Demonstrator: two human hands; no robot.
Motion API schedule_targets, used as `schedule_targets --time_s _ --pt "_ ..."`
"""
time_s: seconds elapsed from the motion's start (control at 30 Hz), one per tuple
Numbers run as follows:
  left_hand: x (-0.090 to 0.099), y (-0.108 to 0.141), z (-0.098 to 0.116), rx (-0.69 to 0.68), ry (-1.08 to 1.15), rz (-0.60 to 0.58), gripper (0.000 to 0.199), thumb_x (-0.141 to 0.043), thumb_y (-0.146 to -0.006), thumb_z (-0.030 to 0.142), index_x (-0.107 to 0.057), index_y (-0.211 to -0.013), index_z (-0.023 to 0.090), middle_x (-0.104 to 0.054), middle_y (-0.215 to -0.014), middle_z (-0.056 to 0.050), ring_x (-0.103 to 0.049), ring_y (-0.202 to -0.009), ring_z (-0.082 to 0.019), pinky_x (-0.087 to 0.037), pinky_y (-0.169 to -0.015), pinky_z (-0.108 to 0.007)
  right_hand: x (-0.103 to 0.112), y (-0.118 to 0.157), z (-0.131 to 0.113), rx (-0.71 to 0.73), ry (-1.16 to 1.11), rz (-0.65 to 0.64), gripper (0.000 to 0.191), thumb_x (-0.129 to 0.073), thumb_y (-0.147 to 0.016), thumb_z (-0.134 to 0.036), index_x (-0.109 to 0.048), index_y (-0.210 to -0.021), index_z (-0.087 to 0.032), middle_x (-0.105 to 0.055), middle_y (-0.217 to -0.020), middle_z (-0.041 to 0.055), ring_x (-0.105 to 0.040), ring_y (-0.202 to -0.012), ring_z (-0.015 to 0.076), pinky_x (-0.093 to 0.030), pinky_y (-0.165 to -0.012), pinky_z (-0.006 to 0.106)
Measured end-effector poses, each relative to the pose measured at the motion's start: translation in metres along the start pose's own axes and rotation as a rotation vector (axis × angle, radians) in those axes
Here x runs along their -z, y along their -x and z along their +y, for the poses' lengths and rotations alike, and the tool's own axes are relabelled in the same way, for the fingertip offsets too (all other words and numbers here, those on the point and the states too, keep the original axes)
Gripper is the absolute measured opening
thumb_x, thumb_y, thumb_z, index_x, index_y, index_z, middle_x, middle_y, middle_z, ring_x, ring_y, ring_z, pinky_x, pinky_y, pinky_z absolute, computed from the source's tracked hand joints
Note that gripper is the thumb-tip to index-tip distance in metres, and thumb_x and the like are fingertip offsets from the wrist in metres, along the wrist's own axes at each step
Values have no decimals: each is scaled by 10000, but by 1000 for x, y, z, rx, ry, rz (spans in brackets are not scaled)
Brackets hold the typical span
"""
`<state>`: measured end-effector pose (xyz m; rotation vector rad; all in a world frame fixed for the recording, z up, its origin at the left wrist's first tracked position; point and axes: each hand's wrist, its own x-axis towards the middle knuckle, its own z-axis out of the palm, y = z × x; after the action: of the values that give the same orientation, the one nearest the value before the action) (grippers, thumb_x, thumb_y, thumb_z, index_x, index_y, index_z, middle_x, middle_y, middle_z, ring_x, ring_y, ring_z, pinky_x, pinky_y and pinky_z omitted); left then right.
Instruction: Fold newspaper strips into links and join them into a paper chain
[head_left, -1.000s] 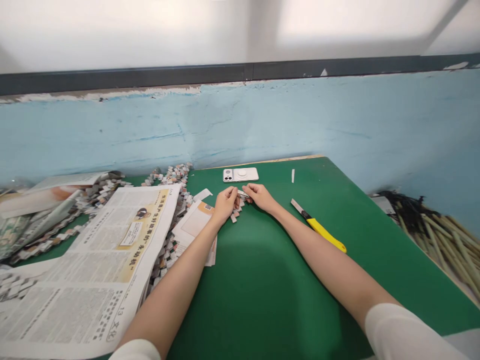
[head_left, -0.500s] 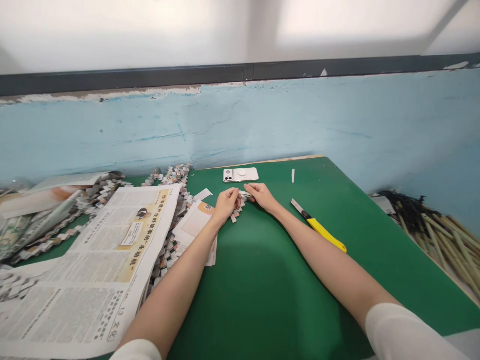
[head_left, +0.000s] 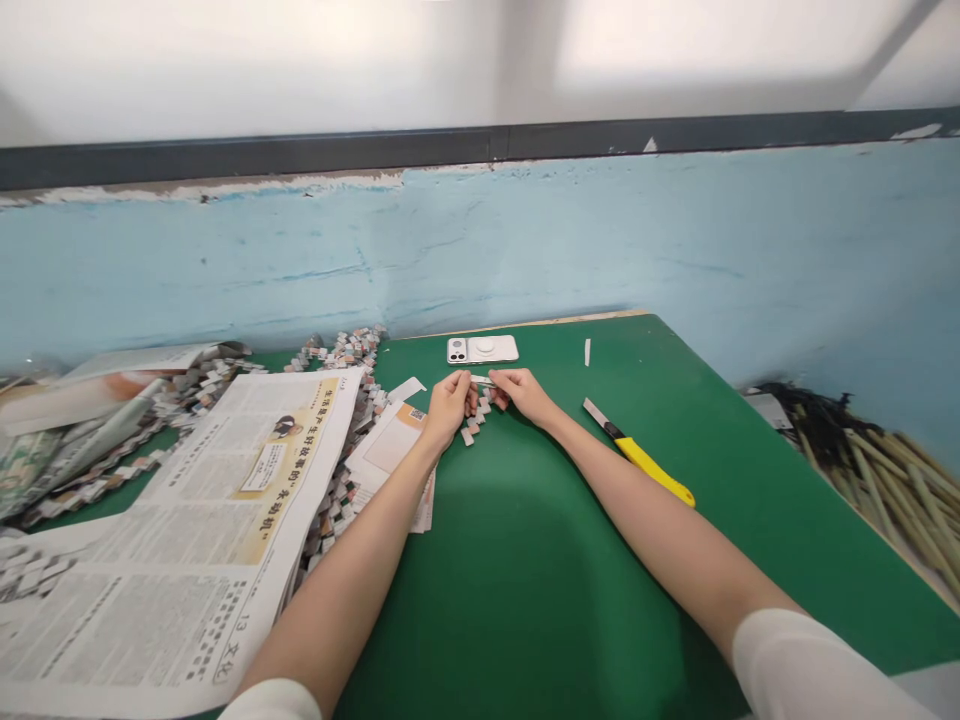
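Note:
Between my two hands a narrow folded paper strip (head_left: 481, 380) is stretched level, just in front of the phone. The fingers of my left hand (head_left: 448, 408) pinch its left end. My right hand (head_left: 523, 393) has the other end between thumb and fingers. Below the strip, a short zigzag chain of folded paper (head_left: 469, 436) hangs down to the green table; my fingers hide where it joins. Just left of my left hand lie printed paper sheets (head_left: 390, 440) and a loose white paper strip (head_left: 407, 389).
A white phone (head_left: 482, 349) lies behind my hands. To the right are a yellow-handled utility knife (head_left: 651, 468) and a small paper strip (head_left: 587, 352). Newspapers (head_left: 187, 560) and a long woven paper chain (head_left: 352, 350) cover the table's left side. Sticks (head_left: 892, 480) lie beyond the right edge.
The paper strip between my hands now shows straighter and flatter. My left hand has shifted slightly left, and more of the zigzag chain shows below. The other things stay put.

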<state>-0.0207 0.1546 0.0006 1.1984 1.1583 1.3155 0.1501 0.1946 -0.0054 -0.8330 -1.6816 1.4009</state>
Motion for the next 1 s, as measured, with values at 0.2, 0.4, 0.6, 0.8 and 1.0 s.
schedule_targets --time_s 0.2,0.4,0.6,0.8,1.0 --pt "0 2 0 5 10 -2 441 -573 -933 598 -557 -746 199 -531 -492 35 -462 -423 -104 -360 -447 -216 -1 1 -3 -44 -27 11 605 -574 -892 -745 -606 -666 -184 -568 -488 -6 -478 -457 125 -358 -540 275" --pt "-1 1 -2 13 11 18 444 -566 -939 596 -557 -737 200 -531 -494 30 -464 -429 -107 -362 -455 -220 -1 1 -2 -44 -21 0 616 -558 -883 -768 -579 -666 -192 -547 -472 -16 -440 -445 119 -346 -534 274" --pt "-1 1 -2 18 6 24 427 -572 -945 562 -568 -729 193 -532 -499 29 -451 -433 -99 -362 -461 -216 0 1 2 -29 -1 -9 614 -552 -879 -775 -566 -669 -198 -509 -425 -35 -372 -407 106 -308 -512 271" --pt "-2 3 0 4 3 22 446 -567 -943 604 -555 -759 198 -536 -524 36 -471 -430 -94 -368 -442 -207 -1 1 -1 -26 -4 28 591 -563 -901 -732 -604 -685 -183 -506 -438 -37 -390 -421 107 -307 -523 271" --pt "-1 2 1 -23 -3 24 474 -545 -946 647 -549 -785 201 -554 -549 32 -491 -427 -97 -372 -424 -209 -1 2 -5 -11 -9 24 563 -571 -910 -703 -598 -687 -187 -512 -472 -32 -426 -465 120 -350 -567 282"
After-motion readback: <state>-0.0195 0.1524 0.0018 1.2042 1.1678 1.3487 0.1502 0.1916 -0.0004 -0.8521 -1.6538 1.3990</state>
